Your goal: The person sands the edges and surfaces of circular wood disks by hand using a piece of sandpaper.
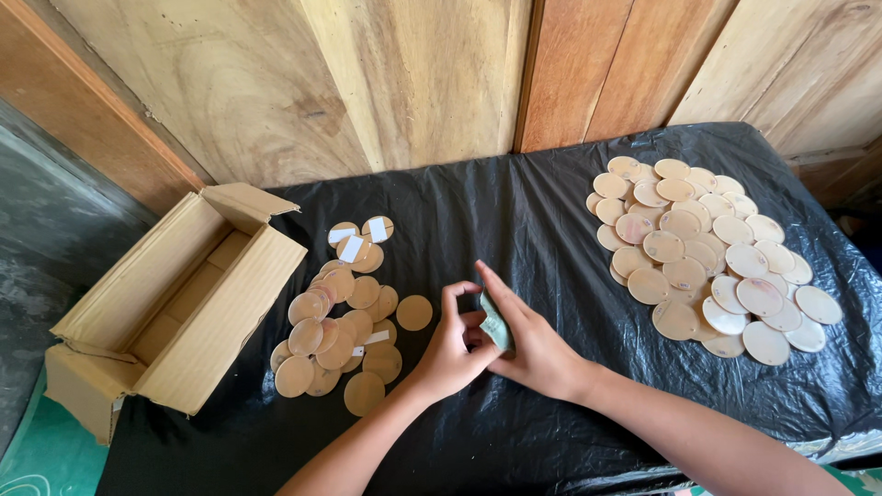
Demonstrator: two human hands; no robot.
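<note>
My left hand (447, 349) and my right hand (528, 344) meet over the middle of the black-covered table (514, 211). Together they pinch a small greyish-green pad (496, 324), which looks like a folded scrap of abrasive paper or sponge. The right hand's fingers wrap its outer side and the left hand's fingertips touch its inner edge. A pile of round tan wooden discs (340, 331) lies just left of my left hand. A larger spread of paler round discs (707, 257) lies at the right, beyond my right hand.
An open cardboard box (175, 303) sits on the table's left edge, flaps up. A few discs at the back of the left pile carry white paper labels (352, 246). Wooden plank wall (367, 83) runs behind the table. Green floor covering (46, 459) shows at bottom left.
</note>
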